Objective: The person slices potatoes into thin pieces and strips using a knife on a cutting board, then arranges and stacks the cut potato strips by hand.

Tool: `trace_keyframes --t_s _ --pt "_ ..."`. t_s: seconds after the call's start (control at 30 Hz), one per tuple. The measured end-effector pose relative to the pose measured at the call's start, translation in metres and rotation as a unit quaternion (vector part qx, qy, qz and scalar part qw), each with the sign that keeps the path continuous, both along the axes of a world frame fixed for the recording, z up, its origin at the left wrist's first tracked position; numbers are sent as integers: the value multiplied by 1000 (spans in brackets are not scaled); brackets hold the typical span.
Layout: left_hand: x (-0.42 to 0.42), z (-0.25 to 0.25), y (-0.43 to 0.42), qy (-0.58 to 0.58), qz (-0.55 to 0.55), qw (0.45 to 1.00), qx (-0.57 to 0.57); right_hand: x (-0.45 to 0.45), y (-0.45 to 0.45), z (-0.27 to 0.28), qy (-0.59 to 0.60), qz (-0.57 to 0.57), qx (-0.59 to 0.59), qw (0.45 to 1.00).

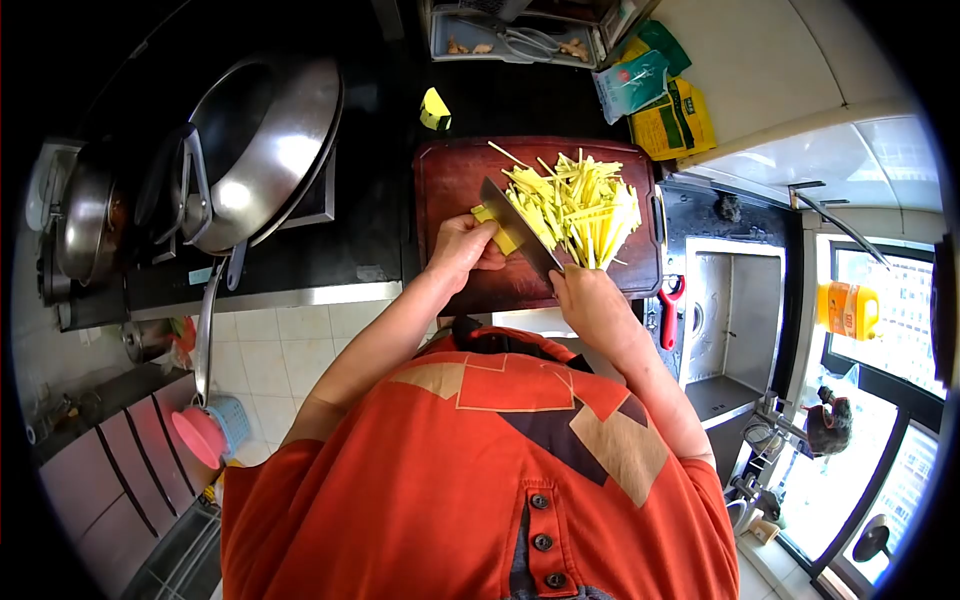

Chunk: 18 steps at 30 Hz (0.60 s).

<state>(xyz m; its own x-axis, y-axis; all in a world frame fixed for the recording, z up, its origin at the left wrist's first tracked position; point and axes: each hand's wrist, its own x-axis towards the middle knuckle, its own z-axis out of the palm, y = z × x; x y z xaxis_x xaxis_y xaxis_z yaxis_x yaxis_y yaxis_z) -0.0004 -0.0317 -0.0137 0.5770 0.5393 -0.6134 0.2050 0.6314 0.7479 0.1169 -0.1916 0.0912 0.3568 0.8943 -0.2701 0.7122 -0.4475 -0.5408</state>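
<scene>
A dark red cutting board [465, 165] lies on the black counter. My right hand [590, 300] is closed around the handle of a cleaver [520, 228], whose blade slants up and to the left across the board. Left of the blade, my left hand [465, 248] holds a yellow-green vegetable piece [503, 232] down on the board, its fingers bent against it. A loose heap of thin yellow-green strips [590, 205] lies to the right of the blade. Behind the board stands another cut yellow-green piece [435, 110]. The cleaver's handle is mostly hidden by my right hand.
A large steel wok [270, 150] and a pot [88, 225] are on the left. Right of the board lie red-handled scissors [671, 312], beside a sink [735, 320]. Food packets [672, 118] and an open drawer [480, 42] with ginger-like pieces are at the back.
</scene>
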Motion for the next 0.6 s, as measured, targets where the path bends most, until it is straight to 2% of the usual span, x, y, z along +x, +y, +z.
trace_keyframes --t_s 0.13,0.2,0.27,0.6 --pt "0 -3 1 2 3 1000 -2 1 7 -8 -7 7 -7 1000" --pt "-1 -5 -1 8 7 1000 -1 -2 13 -34 -45 45 10 998" --pt "1 -4 -2 12 11 1000 5 -11 25 -54 -77 21 13 997" --pt "3 -1 -2 9 30 999 -4 -8 -5 -8 -82 9 -12 997"
